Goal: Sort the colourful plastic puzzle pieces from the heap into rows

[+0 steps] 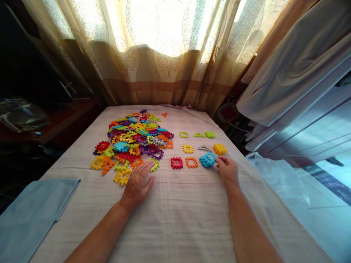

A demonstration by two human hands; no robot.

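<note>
A heap of colourful plastic interlocking tiles (142, 135) lies on the cloth-covered table, left of centre. My left hand (138, 184) rests at the heap's near edge, fingers stretched out, beside a lime-green tile (155, 164) and a yellow tile (121, 176). My right hand (228, 170) pinches the right edge of a blue round, toothed tile (207, 159). Left of that tile lie an orange square frame (191, 162) and a red square tile (177, 163). Behind it sit a grey triangular tile (204, 148) and a yellow round tile (220, 148).
A yellow square tile (188, 148) and a green row with a square frame (183, 134), a triangle (199, 134) and a round tile (210, 134) lie farther back. A blue cloth (41, 208) covers the near left corner. Curtains (164, 69) hang behind the table.
</note>
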